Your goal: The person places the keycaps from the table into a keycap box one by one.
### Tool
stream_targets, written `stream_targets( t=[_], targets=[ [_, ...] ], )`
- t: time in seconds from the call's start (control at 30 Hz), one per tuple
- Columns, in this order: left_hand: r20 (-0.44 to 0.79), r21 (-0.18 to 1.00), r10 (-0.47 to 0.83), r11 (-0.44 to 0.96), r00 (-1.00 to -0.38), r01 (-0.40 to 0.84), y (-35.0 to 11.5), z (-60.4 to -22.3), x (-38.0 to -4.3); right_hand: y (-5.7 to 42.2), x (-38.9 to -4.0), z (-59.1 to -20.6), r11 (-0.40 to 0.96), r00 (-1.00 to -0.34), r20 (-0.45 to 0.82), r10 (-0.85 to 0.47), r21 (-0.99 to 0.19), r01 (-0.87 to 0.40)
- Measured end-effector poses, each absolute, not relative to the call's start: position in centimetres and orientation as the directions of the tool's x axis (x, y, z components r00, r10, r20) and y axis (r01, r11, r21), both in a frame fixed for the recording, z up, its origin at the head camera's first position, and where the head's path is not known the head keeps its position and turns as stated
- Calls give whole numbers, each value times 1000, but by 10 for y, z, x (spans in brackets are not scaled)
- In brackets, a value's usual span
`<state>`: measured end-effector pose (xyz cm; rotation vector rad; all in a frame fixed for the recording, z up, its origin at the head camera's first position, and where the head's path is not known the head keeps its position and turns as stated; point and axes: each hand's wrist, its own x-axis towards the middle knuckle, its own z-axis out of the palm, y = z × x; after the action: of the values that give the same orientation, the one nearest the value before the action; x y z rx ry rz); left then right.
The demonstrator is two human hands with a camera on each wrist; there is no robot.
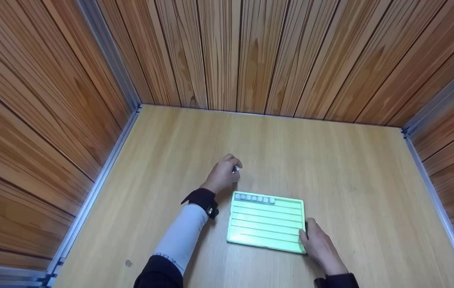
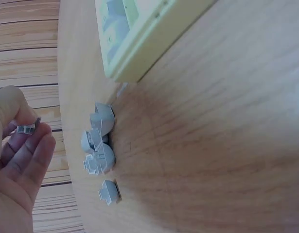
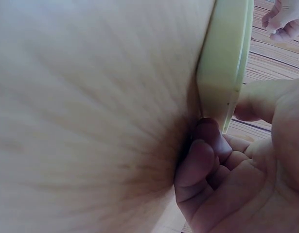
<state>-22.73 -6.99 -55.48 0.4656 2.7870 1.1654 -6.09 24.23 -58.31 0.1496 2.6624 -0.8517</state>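
Note:
A light green tray (image 1: 267, 226) with ridged rows lies on the table, a short line of grey keycaps (image 1: 254, 198) in its top row. Beyond its far left corner, my left hand (image 1: 223, 173) pinches a grey keycap (image 2: 27, 128) between thumb and fingers, above the table. Several loose keycaps (image 2: 101, 158) sit near the tray in the left wrist view; in the head view the left hand hides them. My right hand (image 1: 319, 242) grips the tray's right edge, thumb over the rim and fingers curled against the side.
The wooden table (image 1: 163, 160) is bounded by plank walls (image 1: 251, 56) at the back and both sides. Metal strips (image 1: 103, 172) run along its edges. A small dark mark (image 1: 128, 263) shows on the table at the front left.

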Motion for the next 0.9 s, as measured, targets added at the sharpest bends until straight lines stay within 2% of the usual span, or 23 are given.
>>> stream_targets(
  t=[0.17, 0.5, 0.9],
  targets=[
    [27, 714, 333, 653, -942, 251, -66, -557, -225, 243, -61, -584, 813, -928, -372, 5, -539, 220],
    [46, 704, 403, 637, -914, 316, -62, -553, -226, 243, -61, -584, 816, -946, -325, -10, -549, 180],
    [42, 693, 405, 647, -913, 319, -58, -552, -224, 242, -60, -584, 811, -949, -314, -19, -560, 169]
  ],
)
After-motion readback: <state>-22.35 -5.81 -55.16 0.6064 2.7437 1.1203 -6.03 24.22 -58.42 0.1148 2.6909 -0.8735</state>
